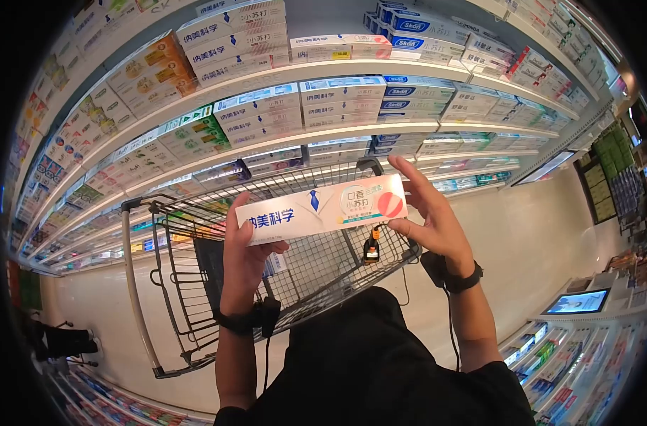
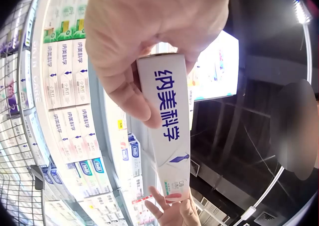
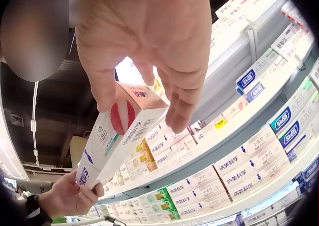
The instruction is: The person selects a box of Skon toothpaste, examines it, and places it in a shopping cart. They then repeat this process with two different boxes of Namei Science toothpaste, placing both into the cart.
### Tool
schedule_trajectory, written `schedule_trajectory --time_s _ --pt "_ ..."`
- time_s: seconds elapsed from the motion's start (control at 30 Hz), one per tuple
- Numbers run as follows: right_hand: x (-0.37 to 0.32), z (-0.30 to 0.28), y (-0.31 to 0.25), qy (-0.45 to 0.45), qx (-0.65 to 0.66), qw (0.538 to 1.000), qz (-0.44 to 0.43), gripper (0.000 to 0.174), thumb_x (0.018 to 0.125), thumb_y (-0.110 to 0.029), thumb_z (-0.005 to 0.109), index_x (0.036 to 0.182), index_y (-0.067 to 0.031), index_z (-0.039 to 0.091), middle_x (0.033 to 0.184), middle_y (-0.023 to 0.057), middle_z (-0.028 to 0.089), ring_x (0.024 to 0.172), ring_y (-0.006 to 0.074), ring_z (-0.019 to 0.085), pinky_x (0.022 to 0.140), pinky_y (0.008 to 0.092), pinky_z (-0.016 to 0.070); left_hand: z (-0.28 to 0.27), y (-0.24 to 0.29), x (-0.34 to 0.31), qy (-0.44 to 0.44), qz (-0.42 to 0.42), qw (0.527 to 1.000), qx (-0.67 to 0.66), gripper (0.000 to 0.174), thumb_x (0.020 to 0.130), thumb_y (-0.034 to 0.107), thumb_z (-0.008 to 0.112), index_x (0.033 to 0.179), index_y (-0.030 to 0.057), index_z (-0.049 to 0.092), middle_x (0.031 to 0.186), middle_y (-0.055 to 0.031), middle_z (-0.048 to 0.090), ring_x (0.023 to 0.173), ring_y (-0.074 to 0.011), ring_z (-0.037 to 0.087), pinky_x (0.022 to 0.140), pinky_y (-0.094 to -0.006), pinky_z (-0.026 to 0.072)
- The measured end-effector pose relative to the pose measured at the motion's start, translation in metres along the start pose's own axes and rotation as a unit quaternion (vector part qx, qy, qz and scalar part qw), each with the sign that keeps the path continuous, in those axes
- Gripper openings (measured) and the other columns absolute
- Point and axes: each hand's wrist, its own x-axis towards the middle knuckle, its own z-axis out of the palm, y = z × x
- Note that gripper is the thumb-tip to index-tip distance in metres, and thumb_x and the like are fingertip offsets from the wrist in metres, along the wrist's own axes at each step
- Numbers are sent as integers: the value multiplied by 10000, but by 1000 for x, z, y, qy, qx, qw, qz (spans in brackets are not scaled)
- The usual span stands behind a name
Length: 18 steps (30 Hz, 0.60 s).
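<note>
A long white and pink toothpaste box [image 1: 322, 207], with blue lettering and a red-striped circle, is held level above a shopping cart. My left hand [image 1: 244, 259] grips its left end, thumb on the front face and fingers behind and below. At the other end, my right hand [image 1: 437, 220] has its fingers extended and spread, with the thumb right at the box's lower corner. In the right wrist view the box's pink end [image 3: 142, 95] lies between the thumb and the loosely spread fingers. The left wrist view shows the lettered face beyond the left thumb.
The wire shopping cart [image 1: 129, 263] stands below my hands, with a small dark orange-topped item [image 1: 371, 248] in it. Shelves [image 1: 323, 69] of stacked toothpaste boxes curve ahead, including similar white boxes [image 1: 259, 113]. More shelves and a lit screen [image 1: 579, 301] are at lower right.
</note>
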Motion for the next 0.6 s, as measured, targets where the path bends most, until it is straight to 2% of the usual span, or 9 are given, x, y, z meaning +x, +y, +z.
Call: schedule_trajectory --time_s 0.03,0.13,0.17,0.3,0.37,0.47,0.57,0.6 --pt "0 1 2 0 16 1000 3 802 748 -140 784 1427 -60 367 1416 149 428 1188 238 521 973 369 459 -2 0 1 -19 -12 1000 8 666 896 389 498 1407 42 250 1041 -159 610 790 -234 660 654 -331 555" --pt "-1 9 11 25 74 997 15 716 779 -152 767 1388 -20 415 1314 142 526 1112 198 568 949 350 472 -13 -6 4 -26 -64 997 -31 614 928 412 456 1401 63 276 1048 -157 615 767 -223 653 634 -323 544" --pt "-2 12 15 29 100 994 33 708 787 -158 762 1387 -18 415 1290 140 541 1095 192 575 941 345 475 -18 -9 4 -30 -74 995 -58 592 955 445 414 1395 67 298 1082 -164 619 806 -231 663 677 -319 558" --pt "-5 19 21 57 188 976 95 648 843 -221 718 1377 -4 423 1166 121 607 1030 165 595 884 312 488 -32 -12 1 -82 -79 993 -29 585 968 420 451 1397 50 304 1143 -174 607 866 -245 672 751 -326 568" --pt "-6 22 30 77 169 979 88 623 873 -272 684 1369 4 428 1145 115 613 1007 157 594 856 293 488 -29 -9 -9 -97 -56 994 2 576 973 389 474 1398 39 305 1164 -178 600 887 -255 674 785 -329 567" --pt "-9 22 39 90 142 980 108 610 898 -325 649 1357 16 437 1128 111 615 974 146 591 827 272 482 -29 -4 -14 -118 -80 990 -12 548 976 335 498 1391 18 332 1191 -176 586 979 -243 646 852 -346 542" --pt "-11 21 45 85 134 977 140 610 903 -333 641 1354 22 436 1131 107 609 949 133 581 818 261 476 -47 -27 -7 -95 -64 991 75 508 981 295 494 1383 13 363 1227 -172 564 1096 -226 589 932 -364 499" --pt "-13 20 46 82 134 976 150 610 903 -330 642 1354 24 434 1134 106 607 942 129 577 817 259 474 -51 -31 -6 -99 -58 993 43 501 980 282 496 1382 13 367 1236 -163 558 1117 -221 574 946 -367 488"
